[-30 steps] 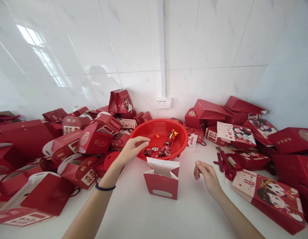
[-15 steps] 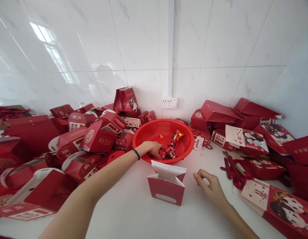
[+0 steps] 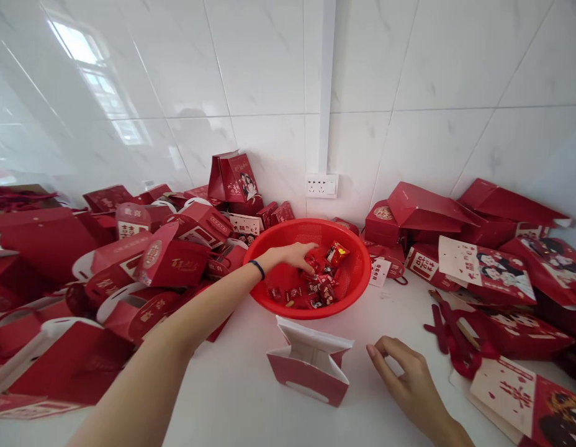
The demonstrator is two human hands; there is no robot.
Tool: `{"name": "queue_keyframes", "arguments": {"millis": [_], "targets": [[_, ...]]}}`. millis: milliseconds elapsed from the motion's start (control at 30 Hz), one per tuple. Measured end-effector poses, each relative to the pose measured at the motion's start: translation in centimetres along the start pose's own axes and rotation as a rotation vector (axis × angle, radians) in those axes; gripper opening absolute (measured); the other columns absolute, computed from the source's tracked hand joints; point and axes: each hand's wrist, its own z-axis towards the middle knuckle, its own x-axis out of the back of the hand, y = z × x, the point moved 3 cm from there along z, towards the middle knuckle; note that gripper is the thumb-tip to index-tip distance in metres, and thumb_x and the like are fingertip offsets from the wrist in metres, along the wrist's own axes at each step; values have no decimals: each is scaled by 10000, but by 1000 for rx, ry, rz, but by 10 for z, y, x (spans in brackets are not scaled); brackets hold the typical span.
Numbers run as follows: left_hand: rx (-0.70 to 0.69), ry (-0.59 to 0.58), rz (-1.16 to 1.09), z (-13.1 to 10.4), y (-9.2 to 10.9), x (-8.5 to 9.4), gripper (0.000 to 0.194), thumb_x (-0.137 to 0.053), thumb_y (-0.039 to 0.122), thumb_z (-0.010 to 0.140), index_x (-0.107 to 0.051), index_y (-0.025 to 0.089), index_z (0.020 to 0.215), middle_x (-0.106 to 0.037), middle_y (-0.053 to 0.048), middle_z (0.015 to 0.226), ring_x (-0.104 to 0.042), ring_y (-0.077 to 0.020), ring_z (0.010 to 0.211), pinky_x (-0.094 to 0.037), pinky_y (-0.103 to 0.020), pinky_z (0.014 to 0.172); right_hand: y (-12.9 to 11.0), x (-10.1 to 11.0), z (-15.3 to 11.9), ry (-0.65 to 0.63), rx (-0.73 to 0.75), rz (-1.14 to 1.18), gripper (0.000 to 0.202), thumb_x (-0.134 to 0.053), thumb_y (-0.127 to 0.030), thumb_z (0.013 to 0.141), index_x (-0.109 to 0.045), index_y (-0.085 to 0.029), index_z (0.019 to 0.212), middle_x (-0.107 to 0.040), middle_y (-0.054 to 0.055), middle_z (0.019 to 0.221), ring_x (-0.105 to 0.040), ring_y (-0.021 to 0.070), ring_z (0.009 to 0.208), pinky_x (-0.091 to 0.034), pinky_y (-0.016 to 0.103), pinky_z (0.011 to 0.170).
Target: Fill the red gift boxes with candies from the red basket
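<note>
My left hand [image 3: 295, 256] reaches into a red plastic basket [image 3: 360, 279], its thumb and fingers curved apart over small wrapped red sweets [image 3: 320, 292]. Whether the fingertips touch a sweet is hard to make out. In front of the basket an open red paper box [image 3: 309, 369] stands upright on the white table, white inside, with nothing visible in it. Right of this box, my right hand [image 3: 402, 375] rests near the table, fingers curled and thumb close to the index fingertip, with nothing seen between them.
Red gift boxes [image 3: 174, 261] are heaped on the left. More boxes [image 3: 486, 267] and dark red ribbons [image 3: 455, 335] lie on the right. Behind stands a white tiled wall with a socket [image 3: 321, 185].
My left hand has lifted from the sweets at the basket's front and moved back, its fingers spreading. The view has shifted slightly. My right hand stays beside the box.
</note>
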Motion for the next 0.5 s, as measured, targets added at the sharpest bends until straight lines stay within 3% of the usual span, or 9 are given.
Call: {"name": "queue_keyframes", "arguments": {"millis": [67, 133, 300, 400, 500], "targets": [[-11, 11, -54, 4, -4, -1, 901, -795, 470, 760, -469, 140, 1533, -548, -191, 1550, -562, -352, 1385, -453, -354, 1099, 4, 0, -2, 16, 19, 3, 404, -530, -397, 1036, -493, -239, 666, -548, -14, 579, -510, 156, 525, -416, 272, 522], [-30, 25, -88, 7, -5, -2, 790, -742, 461, 830, -502, 135, 1507, -510, -187, 1583, -523, -343, 1430, -417, -358, 1147, 8, -1, -6, 35, 37, 7, 367, -548, -368, 1033, -508, -240, 691, -548, -18, 592, -513, 155, 532, -421, 272, 540], [-65, 93, -143, 1, 2, 6, 586, -696, 417, 888, -626, 122, 1389, -600, -178, 1500, -569, -341, 1385, -413, -391, 1170, 13, 0, -9, 51, 55, 13, 315, -562, -330, 1029, -535, -241, 728, -569, -14, 623, -540, 160, 558, -426, 273, 559], [-150, 281, -354, -24, 13, 20, 505, -657, 401, 899, -673, 131, 1326, -666, -145, 1425, -641, -300, 1290, -474, -380, 1123, 9, 6, -5, 77, 58, 19, 317, -572, -340, 1020, -554, -238, 720, -579, -11, 619, -550, 160, 555, -432, 272, 558], [-230, 454, -651, -68, 23, 26, 469, -650, 458, 896, -715, 155, 1249, -732, -119, 1319, -704, -277, 1163, -553, -385, 1031, 2, 17, 2, 75, 0, 35, 366, -597, -402, 999, -562, -232, 677, -574, -9, 591, -547, 158, 531, -428, 271, 532]]}}
